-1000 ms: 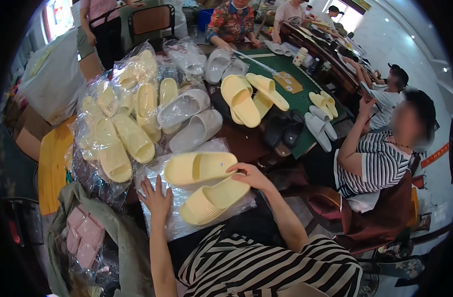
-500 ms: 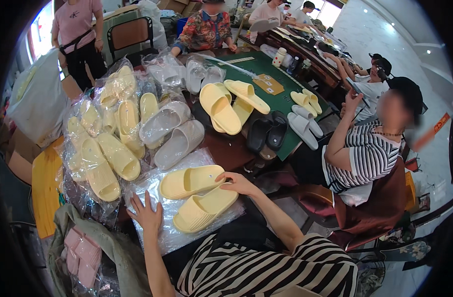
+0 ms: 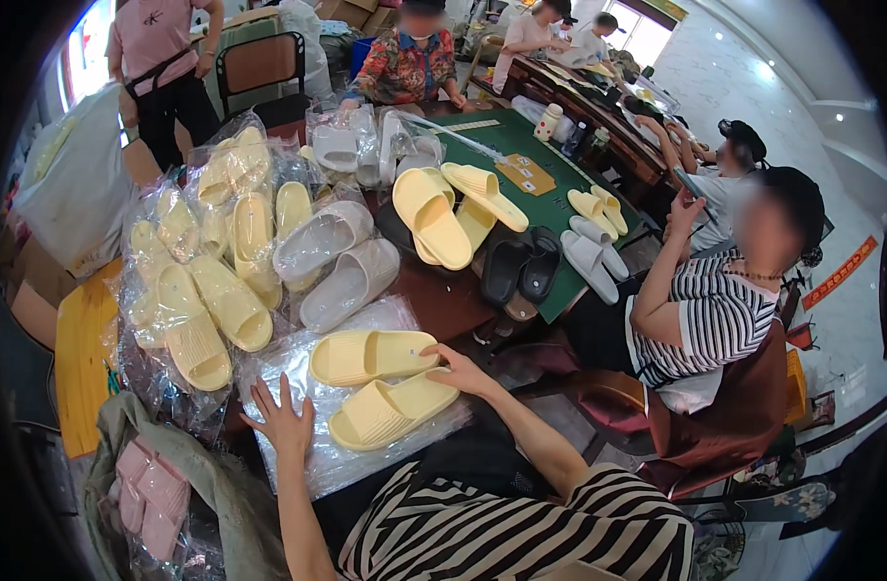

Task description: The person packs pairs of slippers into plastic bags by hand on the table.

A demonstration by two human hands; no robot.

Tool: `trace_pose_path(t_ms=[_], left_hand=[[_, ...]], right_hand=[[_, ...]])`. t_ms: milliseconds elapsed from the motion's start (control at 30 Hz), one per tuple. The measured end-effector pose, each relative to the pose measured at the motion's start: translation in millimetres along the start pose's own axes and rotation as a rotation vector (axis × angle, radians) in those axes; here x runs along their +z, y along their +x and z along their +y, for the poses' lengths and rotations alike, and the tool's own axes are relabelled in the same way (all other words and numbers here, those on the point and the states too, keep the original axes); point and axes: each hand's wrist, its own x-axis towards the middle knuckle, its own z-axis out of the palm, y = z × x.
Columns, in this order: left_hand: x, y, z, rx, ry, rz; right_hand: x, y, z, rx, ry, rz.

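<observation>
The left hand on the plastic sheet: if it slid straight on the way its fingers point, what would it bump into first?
Probably the bagged yellow slippers just beyond the clear plastic sheet; the left hand points up and slightly left. Depth is hard to judge.

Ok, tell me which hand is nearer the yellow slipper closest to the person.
Right. The right hand rests against the toe end of the near yellow slipper. The left hand lies flat on the clear plastic bag, apart from the slipper's heel.
</observation>
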Motion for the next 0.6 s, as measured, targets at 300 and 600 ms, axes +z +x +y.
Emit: trace_pose_path(t_ms=[300,600], left_hand=[[1.0,-1.1,1.4,0.001,-0.002,0.018],[-1.6,-2.0,1.1,-0.002,-0.028,0.011]], right_hand=[[0.8,4.6,10.9,0.080,0.058,-0.046],[6.1,7.3,26.3,0.038,0.073,-0.003]])
